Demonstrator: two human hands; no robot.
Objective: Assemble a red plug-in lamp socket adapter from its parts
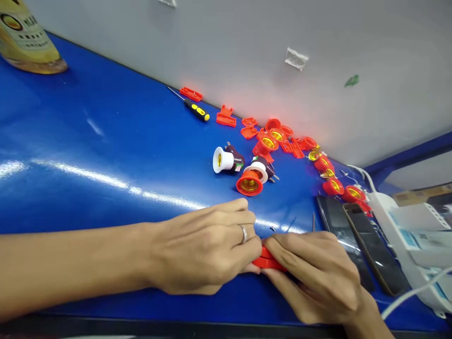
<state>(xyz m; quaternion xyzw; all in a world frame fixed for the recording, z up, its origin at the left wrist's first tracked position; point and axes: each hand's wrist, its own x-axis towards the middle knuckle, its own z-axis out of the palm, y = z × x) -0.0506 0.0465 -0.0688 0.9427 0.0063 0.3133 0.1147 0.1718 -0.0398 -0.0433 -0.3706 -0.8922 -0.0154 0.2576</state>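
Observation:
Near the front edge of the blue table, a red plastic part (269, 260) is gripped from both sides. My left hand (208, 247), with a ring on one finger, has its fingers closed on the part's left end. My right hand (318, 273) pinches its right end. Much of the part is hidden by the fingers. Beyond my hands lie a red lamp socket (249, 183) with a gold-coloured inside, a white socket with a dark plug (223, 160), and another white socket (257, 170) touching the red one.
Several red sockets and shells (270, 141) line the grey wall (226, 56). A yellow-black screwdriver (197, 110) lies left of them. Two dark phones (374, 249) and a white power strip (402, 245) are at right. A yellow bottle (30, 40) stands at the back left of the blue table (106, 141).

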